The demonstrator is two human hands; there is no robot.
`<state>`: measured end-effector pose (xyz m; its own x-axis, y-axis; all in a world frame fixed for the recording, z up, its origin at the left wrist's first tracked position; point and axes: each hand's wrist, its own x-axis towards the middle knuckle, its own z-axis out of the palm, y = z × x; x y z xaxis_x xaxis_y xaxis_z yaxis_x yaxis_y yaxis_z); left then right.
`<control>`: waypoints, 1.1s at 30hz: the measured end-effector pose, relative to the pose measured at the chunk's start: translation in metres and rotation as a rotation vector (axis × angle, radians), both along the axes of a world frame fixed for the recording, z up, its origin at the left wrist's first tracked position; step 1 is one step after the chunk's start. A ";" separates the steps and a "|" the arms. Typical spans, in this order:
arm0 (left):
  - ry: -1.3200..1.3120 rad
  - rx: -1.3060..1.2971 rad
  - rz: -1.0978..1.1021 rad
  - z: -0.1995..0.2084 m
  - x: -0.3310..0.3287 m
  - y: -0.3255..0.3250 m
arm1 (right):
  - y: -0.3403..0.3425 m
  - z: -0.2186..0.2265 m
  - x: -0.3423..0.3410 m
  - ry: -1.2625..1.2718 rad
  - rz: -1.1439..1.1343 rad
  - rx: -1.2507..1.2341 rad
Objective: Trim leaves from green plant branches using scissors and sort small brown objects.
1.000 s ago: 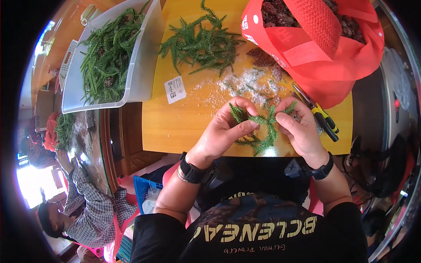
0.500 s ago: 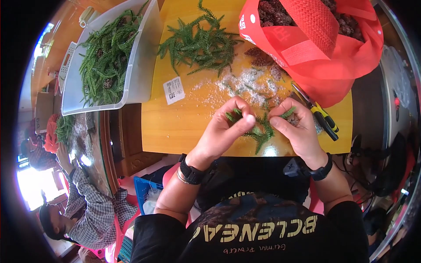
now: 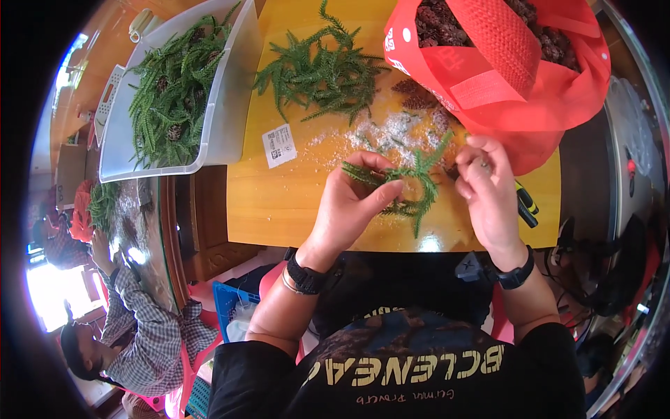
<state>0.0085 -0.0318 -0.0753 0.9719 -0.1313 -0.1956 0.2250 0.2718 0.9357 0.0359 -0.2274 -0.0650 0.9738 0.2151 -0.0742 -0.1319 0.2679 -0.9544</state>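
Note:
A green pine sprig (image 3: 423, 183) with several splayed branches is pinched between the thumb and fingers of my left hand (image 3: 352, 206), above the near part of the yellow table. To the right of the sprig and apart from it, my right hand (image 3: 492, 195) has its fingers curled together. A small brownish bit shows at its fingertips; I cannot make out what it is. Partly behind my right hand lie scissors with black and yellow handles (image 3: 527, 204). White flakes (image 3: 394, 136) are scattered beyond my hands, beside brown pine cones (image 3: 417, 96).
A red bag (image 3: 551, 115) full of pine cones stands at the far right. More green sprigs (image 3: 317, 77) are heaped at the back, near a white label (image 3: 279, 146). On the left a clear plastic bin (image 3: 215, 129) holds greenery and cones. A person (image 3: 150, 342) works at another table.
My right hand has let go of the sprig and moved right and slightly up. The sprig stays in my left hand, its branches now spread wider and more visible.

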 end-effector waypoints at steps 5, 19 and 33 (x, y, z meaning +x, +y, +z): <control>-0.011 -0.056 0.101 -0.004 0.001 0.003 | 0.002 0.014 -0.010 -0.017 0.025 0.244; -0.025 -0.003 0.117 0.001 -0.001 -0.002 | 0.012 0.020 -0.022 -0.642 0.183 -0.797; -0.179 0.121 0.174 -0.001 -0.011 -0.018 | 0.011 0.008 -0.018 -0.644 0.019 -0.712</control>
